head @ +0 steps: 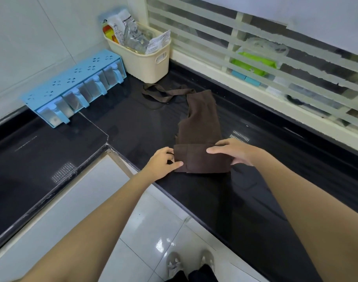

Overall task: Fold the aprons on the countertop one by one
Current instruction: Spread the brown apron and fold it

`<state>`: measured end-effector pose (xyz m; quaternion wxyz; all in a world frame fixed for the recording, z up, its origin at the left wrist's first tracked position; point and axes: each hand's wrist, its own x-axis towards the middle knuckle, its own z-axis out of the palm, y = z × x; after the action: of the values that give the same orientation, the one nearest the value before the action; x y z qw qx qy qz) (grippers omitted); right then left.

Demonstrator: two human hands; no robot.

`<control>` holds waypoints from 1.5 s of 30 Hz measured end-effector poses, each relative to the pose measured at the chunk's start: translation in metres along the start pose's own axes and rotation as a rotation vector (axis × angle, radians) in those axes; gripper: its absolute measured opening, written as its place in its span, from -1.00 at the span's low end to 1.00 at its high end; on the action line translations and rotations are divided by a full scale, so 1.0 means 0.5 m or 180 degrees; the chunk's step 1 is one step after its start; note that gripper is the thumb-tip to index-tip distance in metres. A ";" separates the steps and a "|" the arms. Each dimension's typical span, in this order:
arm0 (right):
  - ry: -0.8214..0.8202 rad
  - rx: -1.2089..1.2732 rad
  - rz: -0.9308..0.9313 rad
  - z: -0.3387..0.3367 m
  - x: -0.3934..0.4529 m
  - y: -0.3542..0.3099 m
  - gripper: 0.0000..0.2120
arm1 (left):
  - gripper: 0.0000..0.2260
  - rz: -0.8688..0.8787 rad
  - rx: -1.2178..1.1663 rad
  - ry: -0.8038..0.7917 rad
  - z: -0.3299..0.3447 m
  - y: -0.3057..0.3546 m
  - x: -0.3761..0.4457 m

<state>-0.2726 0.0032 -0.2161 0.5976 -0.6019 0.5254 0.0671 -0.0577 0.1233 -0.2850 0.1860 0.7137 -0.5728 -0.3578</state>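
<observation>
Brown apron [200, 127] lies on the black worktop [133, 127], its near end folded over between both hands. Left hand [163, 160] pinches the fold's left edge; right hand [233, 151] grips its right edge, fingers laid flat on top. Apron straps [163, 94] trail beyond the hands toward a cream basket [147, 62].

A: Lighting: bright, even daylight, source the window [275, 64] upper right. Shadows: soft.
B: Glare: pale reflections on the black countertop [133, 127] and the glossy floor tiles [159, 237].
A: Distortion: wide-angle bending at edges. Focus: slightly soft throughout.
</observation>
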 end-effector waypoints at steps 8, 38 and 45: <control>0.0661 0.0303 -0.0080 0.017 0.047 0.031 -0.68 | -0.73 -0.0373 0.0765 0.0741 -0.005 0.029 0.006; -0.0012 0.0253 0.0115 -0.059 0.111 -0.020 -0.69 | -0.54 -0.0731 -0.0502 0.0101 -0.080 0.028 0.133; 0.0535 0.0253 0.0376 -0.038 0.150 -0.018 -0.58 | -0.58 -0.0608 0.1021 0.0925 -0.054 0.063 0.140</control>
<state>-0.2437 -0.0558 -0.2580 0.5698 -0.5492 0.6105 0.0307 -0.0535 0.0442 -0.2666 0.1160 0.8290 -0.5194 -0.1717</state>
